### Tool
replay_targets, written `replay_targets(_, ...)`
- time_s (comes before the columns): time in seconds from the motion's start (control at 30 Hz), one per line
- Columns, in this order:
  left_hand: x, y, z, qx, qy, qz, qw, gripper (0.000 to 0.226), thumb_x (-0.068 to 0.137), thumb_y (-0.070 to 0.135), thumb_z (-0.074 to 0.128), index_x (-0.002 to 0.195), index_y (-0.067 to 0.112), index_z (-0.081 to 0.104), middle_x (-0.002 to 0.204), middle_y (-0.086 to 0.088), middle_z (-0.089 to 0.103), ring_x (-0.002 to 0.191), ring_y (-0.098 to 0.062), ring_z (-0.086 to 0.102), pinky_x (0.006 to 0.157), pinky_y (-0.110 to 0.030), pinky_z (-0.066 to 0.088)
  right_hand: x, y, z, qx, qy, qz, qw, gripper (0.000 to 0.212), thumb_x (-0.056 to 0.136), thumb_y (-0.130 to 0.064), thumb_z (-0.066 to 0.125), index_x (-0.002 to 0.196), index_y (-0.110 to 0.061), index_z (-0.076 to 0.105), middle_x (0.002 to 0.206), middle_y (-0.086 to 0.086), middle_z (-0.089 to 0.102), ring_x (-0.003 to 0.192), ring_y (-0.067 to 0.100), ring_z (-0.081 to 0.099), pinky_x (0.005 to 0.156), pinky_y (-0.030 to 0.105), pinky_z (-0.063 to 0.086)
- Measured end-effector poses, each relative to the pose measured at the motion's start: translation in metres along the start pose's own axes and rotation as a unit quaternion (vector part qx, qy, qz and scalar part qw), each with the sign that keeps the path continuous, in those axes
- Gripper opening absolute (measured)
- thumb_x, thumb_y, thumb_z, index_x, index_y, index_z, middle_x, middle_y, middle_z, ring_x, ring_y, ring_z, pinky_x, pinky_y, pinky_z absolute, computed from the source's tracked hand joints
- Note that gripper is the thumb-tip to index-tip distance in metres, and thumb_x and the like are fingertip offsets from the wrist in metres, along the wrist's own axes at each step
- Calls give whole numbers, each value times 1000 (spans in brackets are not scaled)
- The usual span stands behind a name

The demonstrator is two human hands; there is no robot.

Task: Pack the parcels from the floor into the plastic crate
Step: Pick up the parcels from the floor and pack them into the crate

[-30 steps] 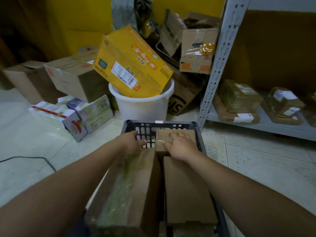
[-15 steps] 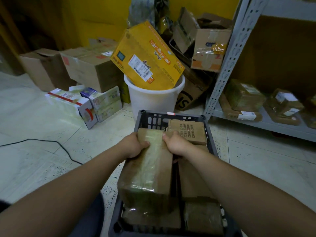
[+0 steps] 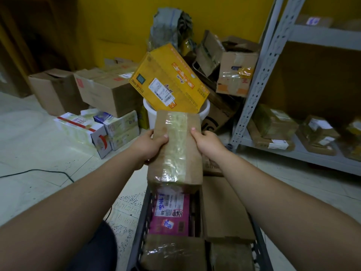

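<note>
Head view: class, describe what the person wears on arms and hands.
The left hand and right hand are bare: no gloves, rings or watch show. The left forearm and right forearm are uncovered to the picture's edge; no sleeve shows.

The tiled floor (image 3: 39, 145) carries the crate (image 3: 144, 222), bucket (image 3: 150, 115), boxes (image 3: 56, 90), cable (image 3: 39, 170).

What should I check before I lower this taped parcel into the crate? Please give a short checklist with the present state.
1. Left hand grips the taped parcel: ok.
2. Right hand grips its other side: ok.
3. Parcel is held above the crate: ok.
4. Bare crate floor beneath it: not ok, the pink-labelled parcel lies there.
5. Brown parcel beside it lies flat: ok.
6. Height left under the rim for stacking: cannot tell.
</note>
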State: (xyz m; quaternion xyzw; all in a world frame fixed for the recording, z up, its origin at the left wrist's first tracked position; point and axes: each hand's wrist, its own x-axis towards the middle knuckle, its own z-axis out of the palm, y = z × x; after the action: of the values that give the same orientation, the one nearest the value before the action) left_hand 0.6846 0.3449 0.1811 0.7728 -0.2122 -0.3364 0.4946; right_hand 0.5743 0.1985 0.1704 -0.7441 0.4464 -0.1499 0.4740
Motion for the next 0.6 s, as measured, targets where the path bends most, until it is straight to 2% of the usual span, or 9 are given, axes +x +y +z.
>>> replay_targets(0.1, 8, 1, 5, 6, 38, 35, 999, 54, 88, 42, 61, 132, 17, 44, 122, -6, 57, 102, -25, 59, 88, -41, 50, 7, 0, 2, 43, -19, 0, 999, 53, 89, -55, 51, 121, -14, 58, 116, 6, 63, 104, 29, 61, 95, 45, 50)
replay_targets(0.23, 15, -6, 12, -19, 41, 64, 997, 54, 87, 38, 62, 135, 23, 43, 119, -5, 59, 97, -23, 62, 87, -40, 51, 17, 5, 6, 81, -29, -14, 996, 32, 90, -49, 55, 107, -22, 52, 113, 6, 63, 103, 29, 62, 94, 48, 51)
replay_targets(0.33, 18, -15, 14, -13, 53, 69, 996, 60, 84, 48, 61, 137, 28, 42, 125, 0, 57, 104, -22, 60, 92, -42, 49, 20, 9, 7, 78, -35, -9, 996, 46, 90, -49, 56, 122, -16, 52, 117, 7, 62, 103, 28, 61, 92, 46, 52)
replay_targets(0.4, 18, -18, 17, -4, 56, 70, 996, 57, 85, 51, 57, 137, 30, 44, 125, 2, 59, 104, -21, 60, 88, -37, 49, 21, 10, 6, 95, -33, -7, 995, 52, 89, -48, 58, 128, -15, 47, 118, 5, 60, 101, 25, 61, 89, 40, 52)
replay_targets(0.5, 19, -14, 20, 5, 47, 86, 995, 45, 91, 41, 54, 135, 33, 46, 118, 4, 59, 103, -19, 59, 86, -33, 47, 23, 11, 0, 106, -9, -47, 993, 65, 90, -41, 61, 145, -26, 29, 116, -4, 53, 100, 19, 55, 86, 34, 48)
replay_targets(0.6, 20, -9, 19, 13, 51, 106, 993, 51, 91, 39, 54, 139, 27, 41, 124, 4, 55, 109, -18, 55, 92, -33, 44, 24, 10, -5, 128, -4, -68, 989, 68, 90, -39, 61, 147, -34, 24, 118, -6, 51, 103, 18, 54, 91, 38, 49)
